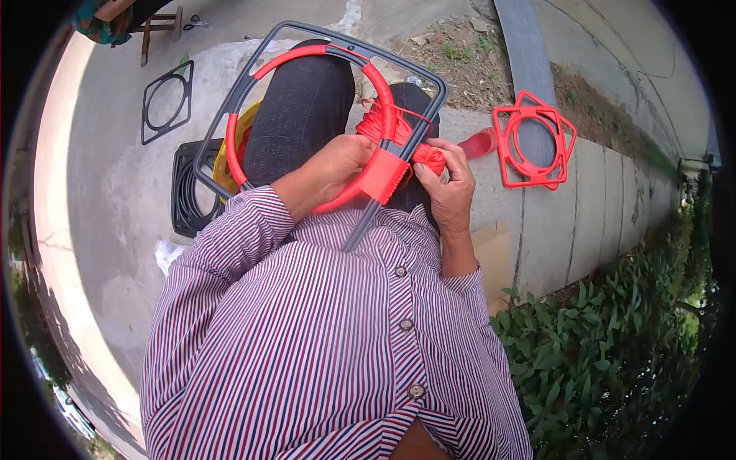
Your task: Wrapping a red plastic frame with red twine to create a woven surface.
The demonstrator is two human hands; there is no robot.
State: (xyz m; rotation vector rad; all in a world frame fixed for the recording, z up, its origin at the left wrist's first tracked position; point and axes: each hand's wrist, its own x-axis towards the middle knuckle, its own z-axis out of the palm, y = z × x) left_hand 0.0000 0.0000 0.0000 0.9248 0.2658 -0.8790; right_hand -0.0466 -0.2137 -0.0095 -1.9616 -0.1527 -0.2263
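Holding the red-wrapped black frame [388,113] over the lap [299,111] with left hand [336,166], pinching a red cord bundle [429,159] in right hand [450,182]; likely to slacken the winding if easing tension, or to tangle because of loose red cord [371,126] bunched behind it. Tight at the near edge against the striped shirt [330,330] and at left above the yellow tub [221,170]; roomier at right, over concrete [481,205] short of the red frames [503,146].
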